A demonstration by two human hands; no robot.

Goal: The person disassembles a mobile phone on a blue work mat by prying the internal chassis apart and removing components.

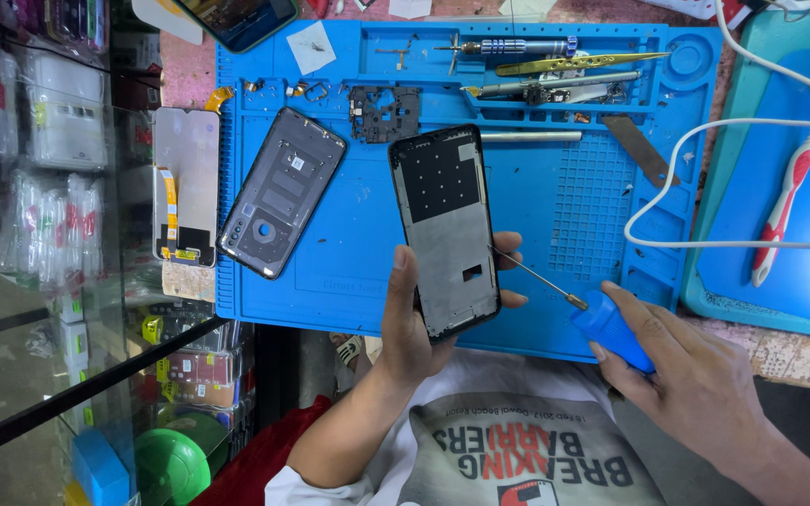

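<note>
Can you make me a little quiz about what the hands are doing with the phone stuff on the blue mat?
1. True or false: the left hand holds the black, stripped phone frame upright above the blue rubber repair mat.
2. What does the right hand grip? A) the red-and-white toothbrush B) the blue-handled screwdriver C) the gold tweezers
3. Fill in: the thin metal screwdriver tip reaches toward the frame's ____ edge.

Key
1. True.
2. B.
3. Right; whether it actually touches cannot be told.
</note>
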